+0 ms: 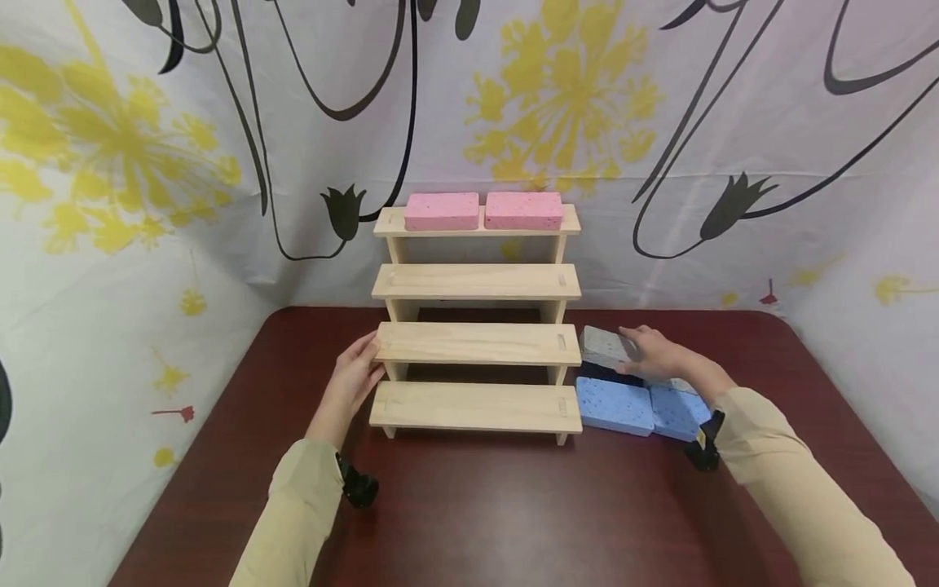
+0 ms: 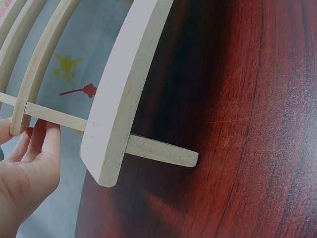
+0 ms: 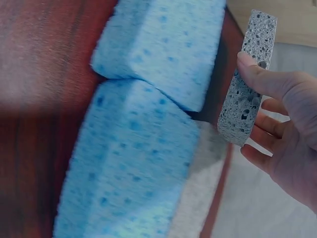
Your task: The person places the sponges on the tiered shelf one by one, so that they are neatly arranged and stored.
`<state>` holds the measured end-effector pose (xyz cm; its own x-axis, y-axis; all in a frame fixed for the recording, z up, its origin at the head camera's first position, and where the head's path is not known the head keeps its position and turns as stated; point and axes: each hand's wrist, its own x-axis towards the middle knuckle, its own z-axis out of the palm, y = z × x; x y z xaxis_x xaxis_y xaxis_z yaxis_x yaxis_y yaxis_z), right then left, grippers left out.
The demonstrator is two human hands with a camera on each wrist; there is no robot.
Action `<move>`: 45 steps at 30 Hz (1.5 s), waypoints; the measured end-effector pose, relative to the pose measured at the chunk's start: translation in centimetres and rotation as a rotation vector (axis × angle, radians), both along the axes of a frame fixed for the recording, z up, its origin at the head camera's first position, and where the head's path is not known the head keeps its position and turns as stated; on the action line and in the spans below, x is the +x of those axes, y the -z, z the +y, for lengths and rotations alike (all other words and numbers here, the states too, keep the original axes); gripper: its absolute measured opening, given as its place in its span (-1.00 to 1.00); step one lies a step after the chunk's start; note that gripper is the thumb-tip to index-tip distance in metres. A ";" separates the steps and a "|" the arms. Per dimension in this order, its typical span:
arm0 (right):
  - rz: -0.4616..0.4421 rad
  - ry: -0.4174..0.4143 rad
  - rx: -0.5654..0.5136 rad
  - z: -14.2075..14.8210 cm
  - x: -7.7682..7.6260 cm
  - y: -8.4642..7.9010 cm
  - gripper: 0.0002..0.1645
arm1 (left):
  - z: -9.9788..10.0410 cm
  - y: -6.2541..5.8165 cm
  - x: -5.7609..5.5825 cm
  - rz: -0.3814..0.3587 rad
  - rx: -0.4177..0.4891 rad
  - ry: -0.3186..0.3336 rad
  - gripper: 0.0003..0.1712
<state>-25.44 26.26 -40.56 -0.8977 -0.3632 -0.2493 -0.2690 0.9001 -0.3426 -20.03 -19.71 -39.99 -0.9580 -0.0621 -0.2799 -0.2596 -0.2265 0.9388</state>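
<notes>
A pale wooden four-tier display stand (image 1: 477, 342) stands on the table. At its left side my left hand (image 1: 350, 379) grips the end of the second tier from the bottom; in the left wrist view, fingers (image 2: 37, 141) show beneath that plank. To the right of the stand, my right hand (image 1: 660, 355) pinches a grey sponge (image 3: 242, 84) with dark pores between thumb and fingers, raised off the table. Below it lie two blue sponges (image 1: 614, 405) side by side. Another grey sponge (image 3: 200, 171) lies behind the right blue one, partly hidden by my hand in the head view.
Two pink sponges (image 1: 442, 212) sit side by side on the top tier. The dark red wooden table (image 1: 469, 505) runs back to a white patterned cloth (image 1: 308, 163) hanging behind the stand. Cloth also rises at both sides.
</notes>
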 end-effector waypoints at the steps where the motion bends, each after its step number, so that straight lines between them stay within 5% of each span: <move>1: 0.012 -0.005 -0.007 0.1 0.0 -0.3 -0.05 | 0.0 0.1 0.0 -0.001 -0.003 -0.002 -0.44; 18: 0.183 -0.072 -0.066 1.7 1.6 -9.2 -0.09 | -0.2 0.2 0.1 0.005 -0.013 0.005 -0.45; 27: 0.258 -0.093 -0.064 -1.1 1.5 -13.3 -0.09 | -0.2 0.2 0.0 0.007 -0.006 0.002 -0.44; 35: 0.325 -0.160 -0.098 -6.4 0.4 -14.2 -0.13 | 0.1 0.0 0.0 0.014 0.001 -0.005 -0.45; 45: 0.296 -0.306 -0.100 -14.0 -2.6 -13.8 -0.19 | 0.1 0.2 0.1 0.005 -0.004 -0.018 -0.46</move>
<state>-28.07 12.27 -26.77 -0.7723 -0.6331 0.0528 -0.6182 0.7298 -0.2919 -19.89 -19.66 -40.17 -0.9582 -0.0807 -0.2746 -0.2506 -0.2274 0.9410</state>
